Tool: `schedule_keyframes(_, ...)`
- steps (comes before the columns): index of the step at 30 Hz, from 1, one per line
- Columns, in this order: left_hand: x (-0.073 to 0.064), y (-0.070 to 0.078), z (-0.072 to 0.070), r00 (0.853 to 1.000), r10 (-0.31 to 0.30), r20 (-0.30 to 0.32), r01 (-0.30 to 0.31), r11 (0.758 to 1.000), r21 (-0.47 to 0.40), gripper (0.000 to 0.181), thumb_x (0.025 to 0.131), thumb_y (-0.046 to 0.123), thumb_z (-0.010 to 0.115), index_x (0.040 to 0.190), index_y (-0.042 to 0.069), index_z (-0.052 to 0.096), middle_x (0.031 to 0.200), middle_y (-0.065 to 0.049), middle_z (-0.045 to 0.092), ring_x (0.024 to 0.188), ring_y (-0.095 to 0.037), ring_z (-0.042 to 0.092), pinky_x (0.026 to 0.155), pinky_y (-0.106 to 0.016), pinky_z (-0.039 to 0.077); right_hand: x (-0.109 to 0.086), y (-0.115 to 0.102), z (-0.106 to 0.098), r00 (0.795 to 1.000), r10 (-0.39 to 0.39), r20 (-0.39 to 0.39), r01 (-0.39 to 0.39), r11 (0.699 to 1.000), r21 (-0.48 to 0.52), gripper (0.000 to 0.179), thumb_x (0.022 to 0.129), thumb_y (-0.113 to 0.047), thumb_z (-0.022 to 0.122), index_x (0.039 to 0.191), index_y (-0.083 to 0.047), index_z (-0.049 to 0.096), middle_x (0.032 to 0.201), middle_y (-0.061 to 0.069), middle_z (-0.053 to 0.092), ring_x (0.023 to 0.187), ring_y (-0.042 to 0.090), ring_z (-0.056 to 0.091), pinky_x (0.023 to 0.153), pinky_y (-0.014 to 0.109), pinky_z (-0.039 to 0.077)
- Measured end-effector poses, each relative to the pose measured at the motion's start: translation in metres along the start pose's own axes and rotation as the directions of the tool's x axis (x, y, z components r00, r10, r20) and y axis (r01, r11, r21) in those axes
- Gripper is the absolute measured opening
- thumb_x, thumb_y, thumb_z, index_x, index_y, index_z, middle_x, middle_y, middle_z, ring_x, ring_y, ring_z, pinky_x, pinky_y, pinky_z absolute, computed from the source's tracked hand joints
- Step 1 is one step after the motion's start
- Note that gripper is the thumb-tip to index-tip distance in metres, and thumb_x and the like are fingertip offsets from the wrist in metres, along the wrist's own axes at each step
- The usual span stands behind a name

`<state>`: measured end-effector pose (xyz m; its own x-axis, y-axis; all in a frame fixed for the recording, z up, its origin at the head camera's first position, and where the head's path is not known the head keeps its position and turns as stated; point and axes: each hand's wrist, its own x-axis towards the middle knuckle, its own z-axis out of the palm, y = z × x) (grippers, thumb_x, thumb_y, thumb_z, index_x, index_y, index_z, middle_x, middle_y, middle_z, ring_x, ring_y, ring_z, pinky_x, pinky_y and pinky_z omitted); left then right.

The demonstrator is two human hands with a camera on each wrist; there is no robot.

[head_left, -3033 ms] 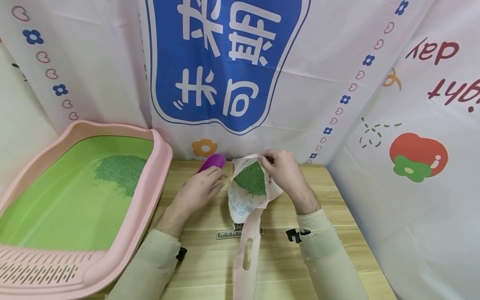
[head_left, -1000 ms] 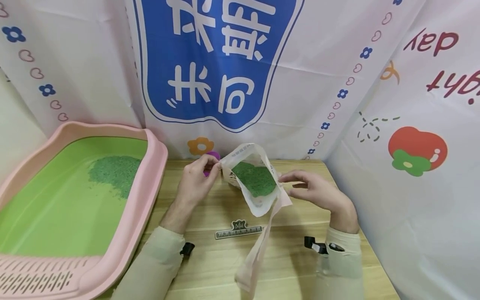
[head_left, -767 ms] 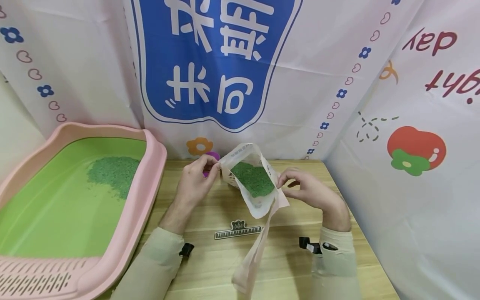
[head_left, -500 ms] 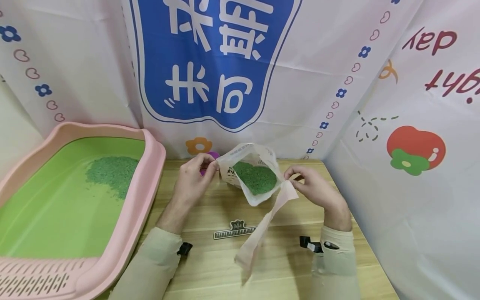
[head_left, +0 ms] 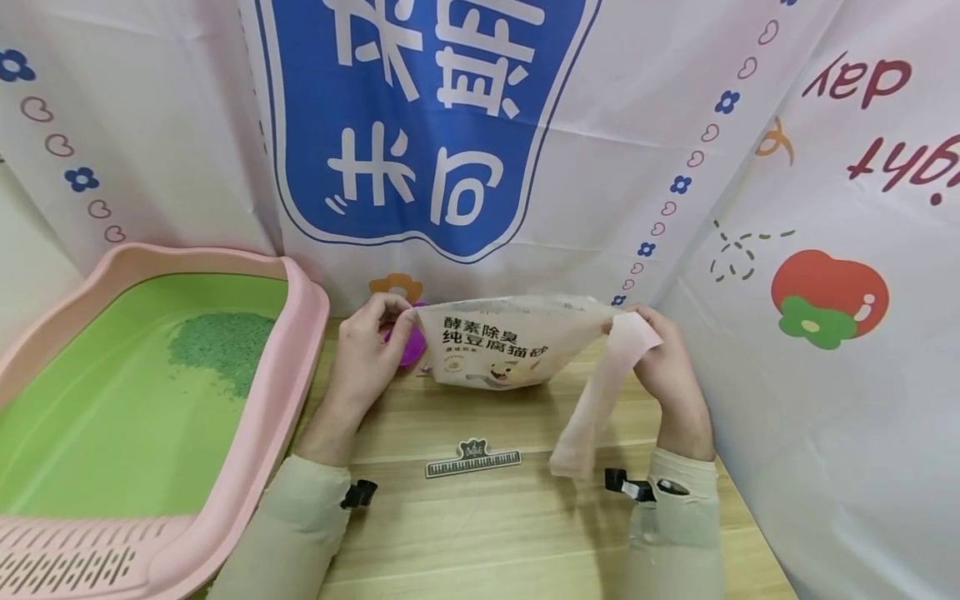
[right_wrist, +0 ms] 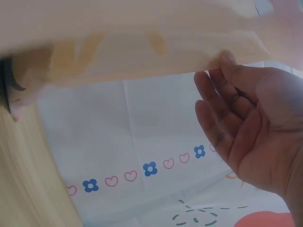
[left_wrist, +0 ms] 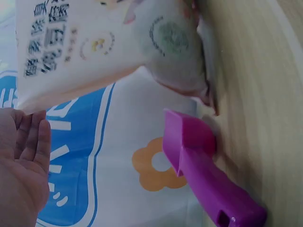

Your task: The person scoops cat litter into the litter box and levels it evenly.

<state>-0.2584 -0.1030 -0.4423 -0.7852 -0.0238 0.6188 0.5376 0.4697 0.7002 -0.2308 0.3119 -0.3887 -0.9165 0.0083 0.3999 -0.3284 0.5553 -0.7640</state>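
A pale bag of cat litter (head_left: 491,350) has its printed front facing me, its mouth drawn out flat and wide. My left hand (head_left: 363,350) pinches the top left corner; in the left wrist view the fingers of that hand (left_wrist: 26,163) meet at the bag's edge. At the opposite corner, my right hand (head_left: 671,371) grips the bag between thumb and fingers, as the right wrist view shows of the hand (right_wrist: 251,109). A torn pale pink strip (head_left: 600,400) hangs from that corner. The litter inside is hidden. A purple scoop (left_wrist: 208,177) lies beside the bag, behind my left hand.
A pink litter box (head_left: 303,333) with green litter (head_left: 217,342) heaped at its back right stands on the left. On the wooden table (head_left: 450,542), a black-and-white bag clip (head_left: 474,461) lies in front of the bag. Printed cloth walls rise behind and at right.
Earlier the mouth gaped and green litter showed; now it is pulled flat, hiding the litter. My right hand has moved right with its corner, and the strip swung right, off the clip.
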Motion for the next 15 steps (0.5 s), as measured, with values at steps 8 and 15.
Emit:
schedule_keyframes(8, 0.003, 0.0012, -0.0025, 0.994, -0.107, 0.018, 0.109, 0.986, -0.128, 0.019, 0.118, 0.013, 0.072, 0.122, -0.006, 0.072, 0.124, -0.025, 0.081, 0.109, -0.022, 0.081, 0.093, -0.003, 0.055, -0.0001, -0.0026, -0.0036, 0.998, 0.06, -0.021, -0.058, 0.996, 0.074, 0.019, 0.108, -0.001, 0.076, 0.122, 0.011, 0.076, 0.096, -0.029, 0.069, 0.095, 0.005, 0.062, 0.082, 0.017, 0.053)
schedule_keyframes(15, 0.0032, 0.0055, -0.0032, 0.973, -0.208, 0.096, 0.22, 0.967, -0.13, 0.024, 0.122, 0.021, 0.065, 0.128, -0.003, 0.067, 0.128, -0.024, 0.086, 0.118, -0.024, 0.08, 0.094, -0.004, 0.054, 0.0013, -0.0061, -0.0025, 0.995, 0.095, 0.019, -0.096, 0.987, 0.125, 0.023, 0.109, 0.004, 0.071, 0.129, 0.016, 0.074, 0.098, -0.026, 0.07, 0.099, 0.005, 0.062, 0.088, 0.017, 0.053)
